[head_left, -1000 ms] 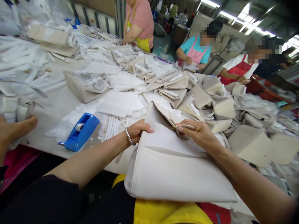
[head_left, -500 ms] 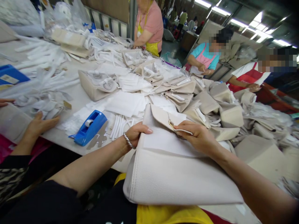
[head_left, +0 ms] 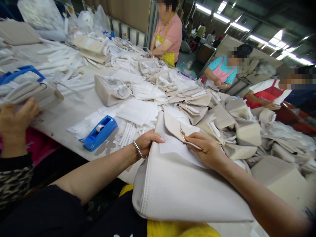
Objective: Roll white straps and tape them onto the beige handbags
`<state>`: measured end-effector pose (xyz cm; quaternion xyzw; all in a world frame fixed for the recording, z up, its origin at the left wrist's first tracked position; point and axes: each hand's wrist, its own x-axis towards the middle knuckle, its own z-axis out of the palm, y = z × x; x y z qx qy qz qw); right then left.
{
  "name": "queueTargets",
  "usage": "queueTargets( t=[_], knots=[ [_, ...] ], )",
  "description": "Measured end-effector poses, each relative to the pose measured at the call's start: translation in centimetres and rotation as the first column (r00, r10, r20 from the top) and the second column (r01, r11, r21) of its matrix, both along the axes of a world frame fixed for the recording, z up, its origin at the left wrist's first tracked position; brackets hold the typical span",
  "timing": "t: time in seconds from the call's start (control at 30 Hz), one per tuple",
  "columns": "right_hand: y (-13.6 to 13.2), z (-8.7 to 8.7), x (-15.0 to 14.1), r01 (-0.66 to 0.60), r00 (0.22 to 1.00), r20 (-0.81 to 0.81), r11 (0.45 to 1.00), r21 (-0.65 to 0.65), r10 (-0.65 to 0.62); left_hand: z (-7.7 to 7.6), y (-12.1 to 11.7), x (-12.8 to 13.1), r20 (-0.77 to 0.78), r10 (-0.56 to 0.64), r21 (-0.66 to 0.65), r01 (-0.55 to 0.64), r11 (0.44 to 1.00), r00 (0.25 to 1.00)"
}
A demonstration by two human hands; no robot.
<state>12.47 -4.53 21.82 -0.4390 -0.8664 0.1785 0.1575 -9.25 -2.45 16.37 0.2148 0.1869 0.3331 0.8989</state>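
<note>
Pale handbag point(head_left: 197, 194), one; flap point(head_left: 172, 125) being handled.
Over my lap, base nearest, long axis roughly crosswise, mouth pointing away; left grip point(head_left: 145, 142) pinching its upper-left corner, right grip point(head_left: 209, 148) the flap beside the gold clasp point(head_left: 182, 136). I judge flap adjustment calls for steady left support. Beyond: bench point(head_left: 55, 123).

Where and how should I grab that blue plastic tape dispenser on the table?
I'd come from above with the left hand, once it is free, and span the dispenser across its long sides, toward the thick far end. Its body is long and fairly narrow, lying slantwise on the table, and the thin near end looks like the cutting edge.
</note>
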Motion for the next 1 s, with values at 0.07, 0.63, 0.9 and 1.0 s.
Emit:
queueTargets(
  t=[0.07, 0.63, 0.9, 1.0],
  knots=[
    [-0.4, -0.1, -0.2, -0.033, 0.997, 0.072, 0.999, 0.02, 0.032, -0.1, -0.3, 0.0, -0.01, -0.014, -0.02, 0.014, 1.0, 1.0],
    [-0.2, -2.4, -2.3, 0.088, 0.964, 0.256, 0.995, -0.055, -0.071, -3.2, 0.7, -0.1, -0.174, 0.105, 0.226, -0.064, 0.972, 0.979],
    [-0.3, -4.8, -5.4, 0.374, 0.867, -0.323, 0.924, -0.083, -0.38, -0.7, 1.0, 0.8, -0.514, 0.508, 0.779, 0.129, 0.613, 0.692],
    [0.0, -6.1, -6.6, 0.247, 0.633, -0.635, 0.892, -0.378, -0.444, 0.1, 0.7, 2.3, -0.609, 0.674, 0.788, 0.422, 0.45, 0.418]
  ],
)
